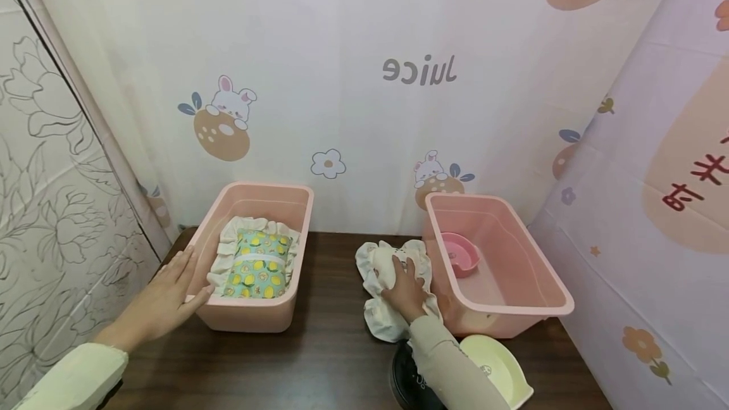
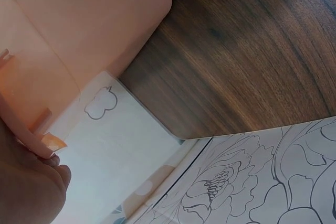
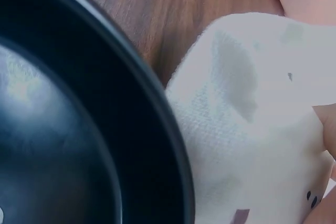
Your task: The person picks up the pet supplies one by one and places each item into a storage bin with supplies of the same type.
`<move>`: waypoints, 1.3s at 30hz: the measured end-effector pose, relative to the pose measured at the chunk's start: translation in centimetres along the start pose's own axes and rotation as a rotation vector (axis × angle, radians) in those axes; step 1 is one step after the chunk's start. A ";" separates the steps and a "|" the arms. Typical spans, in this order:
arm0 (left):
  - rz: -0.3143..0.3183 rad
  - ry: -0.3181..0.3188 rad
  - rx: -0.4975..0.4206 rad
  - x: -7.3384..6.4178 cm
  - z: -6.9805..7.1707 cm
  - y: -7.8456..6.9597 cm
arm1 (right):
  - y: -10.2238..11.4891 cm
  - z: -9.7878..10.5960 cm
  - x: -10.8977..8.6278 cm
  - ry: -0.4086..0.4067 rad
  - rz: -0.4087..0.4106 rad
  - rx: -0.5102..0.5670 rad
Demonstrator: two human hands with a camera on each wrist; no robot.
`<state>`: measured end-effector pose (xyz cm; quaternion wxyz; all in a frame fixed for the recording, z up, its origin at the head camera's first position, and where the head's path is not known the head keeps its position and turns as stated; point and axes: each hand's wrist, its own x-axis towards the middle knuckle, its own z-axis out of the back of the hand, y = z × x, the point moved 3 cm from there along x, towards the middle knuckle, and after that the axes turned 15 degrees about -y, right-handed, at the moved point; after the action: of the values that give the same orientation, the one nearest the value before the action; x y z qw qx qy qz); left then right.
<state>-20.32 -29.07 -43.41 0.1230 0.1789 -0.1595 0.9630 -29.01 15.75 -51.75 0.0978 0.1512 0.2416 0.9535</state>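
Head view, lower center of the frame: a person's right hand (image 1: 405,290) presses down on a white cloth (image 1: 387,318) bunched on the dark table (image 1: 319,366), fingers curled into it, just beside the right pink bin (image 1: 547,296). At lower left, the left hand (image 1: 165,299) rests flat, fingers straight, against the left bin (image 1: 256,318) holding a lemon-print pillow (image 1: 257,264).

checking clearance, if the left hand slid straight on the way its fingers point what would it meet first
The left hand already lies flat against the left pink bin. Straight on, it would likely just slide along that wall; depth is unclear.
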 end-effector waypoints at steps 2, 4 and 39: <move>-0.003 -0.006 0.001 0.0 0.0 0.0 | 0.1 0.0 0.0 -0.004 0.000 0.000; -0.007 -0.012 0.001 -0.1 0.0 0.1 | 0.3 0.1 0.0 -0.004 -0.002 0.002; -0.029 -0.011 0.016 0.1 0.1 0.0 | 6.2 3.5 0.9 -0.045 0.167 0.263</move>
<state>-20.34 -29.11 -43.31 0.1344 0.1873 -0.1498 0.9615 -29.40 12.15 -45.54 0.0027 0.2037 0.3487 0.9148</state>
